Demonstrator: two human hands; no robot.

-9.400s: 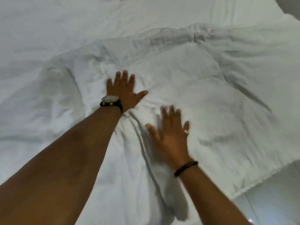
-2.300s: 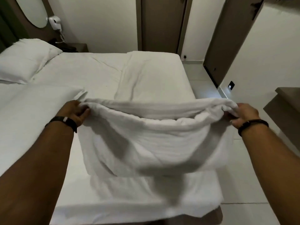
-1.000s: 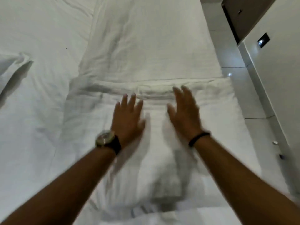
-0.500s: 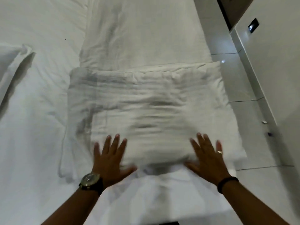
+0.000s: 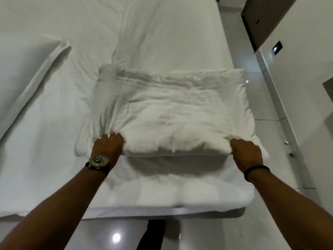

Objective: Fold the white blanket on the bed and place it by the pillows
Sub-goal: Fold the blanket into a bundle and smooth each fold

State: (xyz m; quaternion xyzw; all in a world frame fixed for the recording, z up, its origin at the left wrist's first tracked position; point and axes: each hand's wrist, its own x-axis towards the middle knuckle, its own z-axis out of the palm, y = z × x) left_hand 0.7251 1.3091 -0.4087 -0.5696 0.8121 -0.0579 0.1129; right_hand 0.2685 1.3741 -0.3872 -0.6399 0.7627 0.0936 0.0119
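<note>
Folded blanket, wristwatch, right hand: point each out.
folded blanket (image 5: pixel 173 112), head view, middle of its top layer.
wristwatch (image 5: pixel 98 159), head view, its dial.
right hand (image 5: pixel 246 152), head view, back of the hand.

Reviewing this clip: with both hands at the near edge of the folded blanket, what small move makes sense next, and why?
Probably lift the near edge. The left hand and right hand each grip a near corner of the white blanket, which lies folded at the foot of the bed, so it is not yet placed by the pillows.
</note>
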